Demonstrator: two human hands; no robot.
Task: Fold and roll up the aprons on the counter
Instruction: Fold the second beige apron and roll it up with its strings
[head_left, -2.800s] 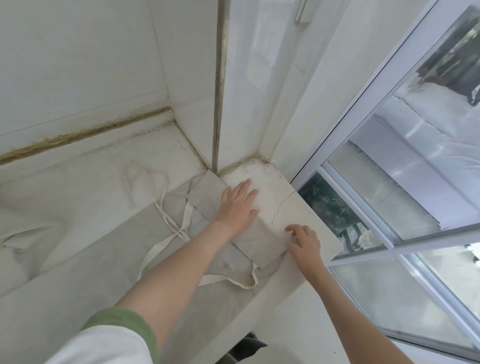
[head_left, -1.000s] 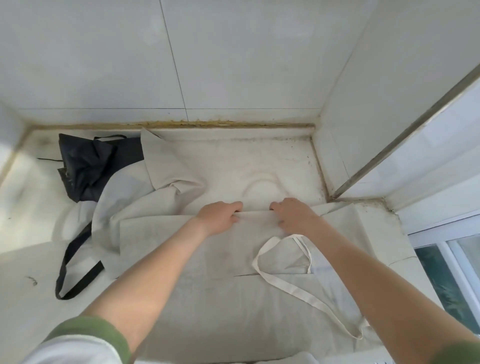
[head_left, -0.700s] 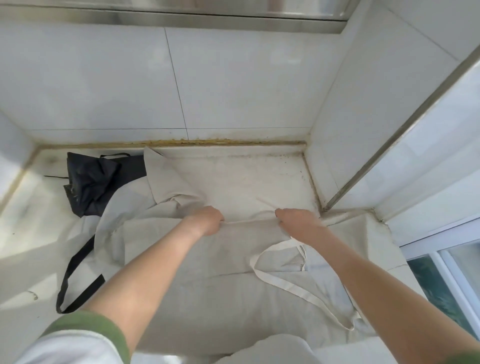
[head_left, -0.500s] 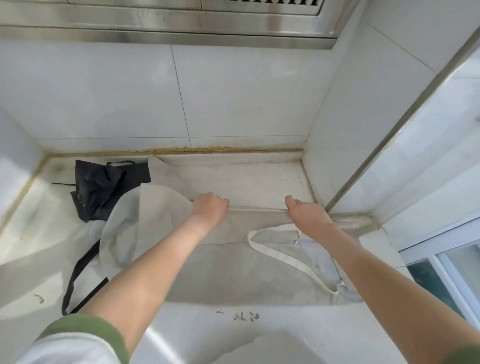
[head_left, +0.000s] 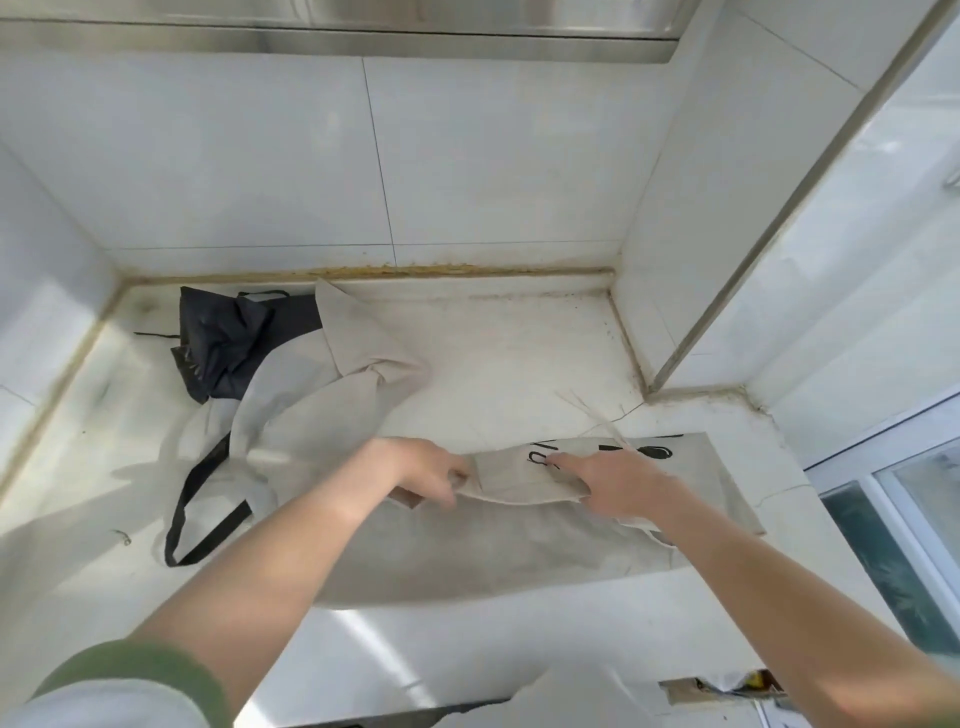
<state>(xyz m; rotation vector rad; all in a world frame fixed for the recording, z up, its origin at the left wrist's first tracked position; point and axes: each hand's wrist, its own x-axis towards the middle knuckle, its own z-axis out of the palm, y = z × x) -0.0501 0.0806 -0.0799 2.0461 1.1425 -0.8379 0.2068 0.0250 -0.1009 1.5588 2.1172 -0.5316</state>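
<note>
White counter (head_left: 519, 364): left grip (head_left: 415, 470) and right grip (head_left: 618, 480) both closed, pinching the folded beige apron (head_left: 519, 540).

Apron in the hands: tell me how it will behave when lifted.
Likely floppy: the apron creases and drapes where the left hand and right hand fold its edge. Probably light, being thin cloth that lies flat on the counter. Its loose strap may trail or snag when lifted.
</note>
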